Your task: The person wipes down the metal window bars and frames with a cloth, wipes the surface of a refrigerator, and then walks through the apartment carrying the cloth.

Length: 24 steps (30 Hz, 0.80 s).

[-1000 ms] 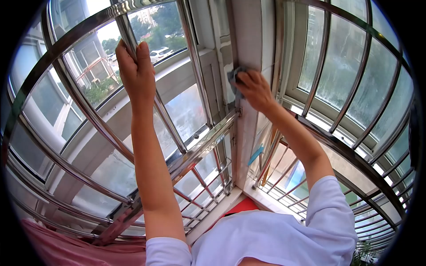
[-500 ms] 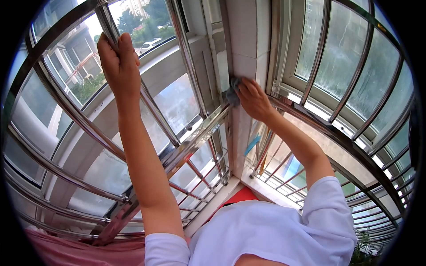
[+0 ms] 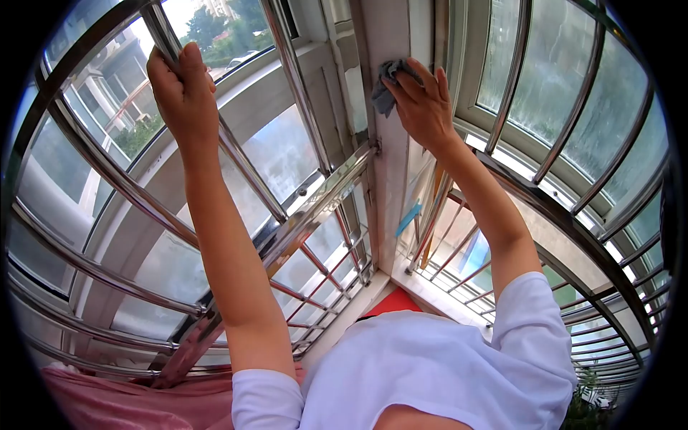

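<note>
My left hand (image 3: pixel 183 97) is wrapped around an upright metal bar (image 3: pixel 245 161) of the window guard on the left. High on the corner post (image 3: pixel 388 147), my right hand (image 3: pixel 424 107) presses a dark grey cloth (image 3: pixel 389 86) against the surface. Its fingers lie over the cloth's right part, and the rest bunches out to the left. Just below the cloth, a horizontal metal rail (image 3: pixel 322 193) meets the post.
Curved metal bars (image 3: pixel 584 107) stand before the frosted windows at the right. A pink cloth (image 3: pixel 122 398) drapes at the lower left. A light blue object (image 3: pixel 408 219) sits beside the post, and a red item (image 3: pixel 393 302) lies in the low corner. Leaves (image 3: pixel 591 398) show at lower right.
My right hand has moved up the corner post with the grey cloth, from beside the rail joint to well above it. My left hand keeps its hold on the bar.
</note>
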Each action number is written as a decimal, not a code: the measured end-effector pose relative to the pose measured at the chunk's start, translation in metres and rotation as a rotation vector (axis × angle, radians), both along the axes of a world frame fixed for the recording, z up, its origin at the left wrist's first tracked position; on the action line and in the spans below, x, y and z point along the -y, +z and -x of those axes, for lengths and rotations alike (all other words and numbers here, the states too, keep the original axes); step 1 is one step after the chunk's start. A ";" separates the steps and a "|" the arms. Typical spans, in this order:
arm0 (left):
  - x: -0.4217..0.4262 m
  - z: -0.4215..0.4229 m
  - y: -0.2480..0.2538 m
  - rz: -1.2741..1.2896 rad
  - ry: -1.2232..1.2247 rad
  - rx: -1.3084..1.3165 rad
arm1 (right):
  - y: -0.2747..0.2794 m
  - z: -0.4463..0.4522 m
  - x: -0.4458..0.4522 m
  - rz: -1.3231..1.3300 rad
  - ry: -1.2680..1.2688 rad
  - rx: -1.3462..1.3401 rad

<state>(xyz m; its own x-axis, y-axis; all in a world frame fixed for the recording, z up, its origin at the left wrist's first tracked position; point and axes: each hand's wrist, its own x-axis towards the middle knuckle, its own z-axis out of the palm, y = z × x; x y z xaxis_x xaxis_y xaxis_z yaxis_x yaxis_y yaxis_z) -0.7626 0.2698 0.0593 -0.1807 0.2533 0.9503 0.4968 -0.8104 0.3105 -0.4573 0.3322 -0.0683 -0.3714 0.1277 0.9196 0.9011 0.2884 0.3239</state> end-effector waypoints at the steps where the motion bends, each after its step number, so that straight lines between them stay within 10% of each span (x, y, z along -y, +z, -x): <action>1: 0.000 0.000 -0.001 0.003 -0.002 -0.001 | -0.008 -0.002 0.000 0.003 -0.002 -0.001; 7: -0.001 -0.004 -0.003 -0.005 0.122 0.044 | -0.127 -0.022 0.007 0.239 0.056 0.384; 12: 0.011 -0.018 -0.017 -0.516 1.028 -0.244 | -0.135 -0.015 0.023 0.496 0.348 0.179; 24: -0.022 -0.075 -0.197 0.720 0.134 -0.247 | -0.096 0.090 -0.010 0.456 0.570 -0.260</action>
